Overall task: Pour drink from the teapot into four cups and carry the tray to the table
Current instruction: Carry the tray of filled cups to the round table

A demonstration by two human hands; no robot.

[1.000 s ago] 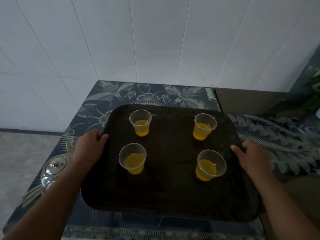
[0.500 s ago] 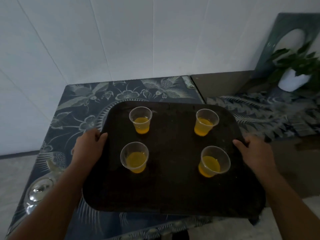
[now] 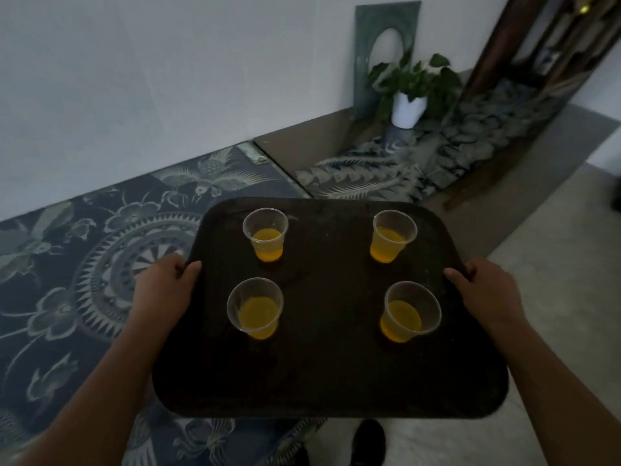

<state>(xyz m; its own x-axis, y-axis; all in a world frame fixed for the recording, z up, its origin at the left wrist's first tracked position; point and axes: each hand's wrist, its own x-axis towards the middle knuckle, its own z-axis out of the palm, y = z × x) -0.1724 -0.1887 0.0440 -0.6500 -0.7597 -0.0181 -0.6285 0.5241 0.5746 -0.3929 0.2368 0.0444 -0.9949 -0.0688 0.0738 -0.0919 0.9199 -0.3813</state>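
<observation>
A dark rounded tray (image 3: 329, 375) is held level in the air, partly past the edge of the patterned table. My left hand (image 3: 164, 290) grips its left rim with the thumb on top. Over on the other rim, my right hand (image 3: 487, 294) grips the same way. Several clear plastic cups with orange drink stand upright on the tray: far left (image 3: 265, 238), far right (image 3: 391, 235), near left (image 3: 257, 307), near right (image 3: 408, 311). The teapot is out of view.
A table under a blue patterned cloth (image 3: 84, 264) lies to the left. A lower surface with another patterned cloth (image 3: 386, 176) carries a white potted plant (image 3: 408, 105). Dark wooden furniture (image 3: 544, 62) stands at the right. Grey floor (image 3: 554, 264) and my shoes (image 3: 368, 442) lie below.
The tray has lifted and swung to the right, off the patterned table and out over the floor. The view turned right, so the teapot lid has left the frame.
</observation>
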